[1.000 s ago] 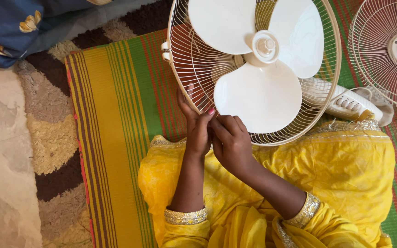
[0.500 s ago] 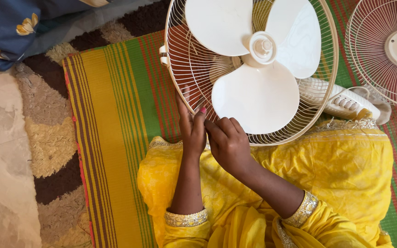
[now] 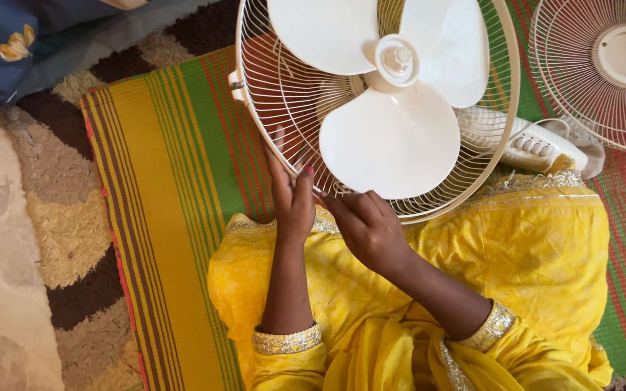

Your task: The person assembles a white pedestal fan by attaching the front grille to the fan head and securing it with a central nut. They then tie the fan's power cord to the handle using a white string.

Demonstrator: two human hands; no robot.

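A cream fan lies face up across my lap, its three white blades (image 3: 389, 141) inside the rear wire guard (image 3: 284, 108). My left hand (image 3: 289, 195) grips the guard's lower-left rim, fingers behind the wires and thumb on the front. My right hand (image 3: 367, 228) rests just right of it, fingertips at the bottom rim of the guard. Whether the right hand holds something small is hidden. The fan's base with its white buttons (image 3: 537, 148) pokes out at the right.
The detached front wire guard (image 3: 603, 72) lies on the striped green, yellow and red mat (image 3: 175, 181) at the upper right. A shaggy brown and cream rug (image 3: 67, 224) borders the mat on the left, with blue flowered cloth (image 3: 1, 51) at the top left.
My two hands, pressed together at the rim before, have drawn apart. The left slid up along the rim and the right opened its fingers lower down. The view drifted, shifting everything left.
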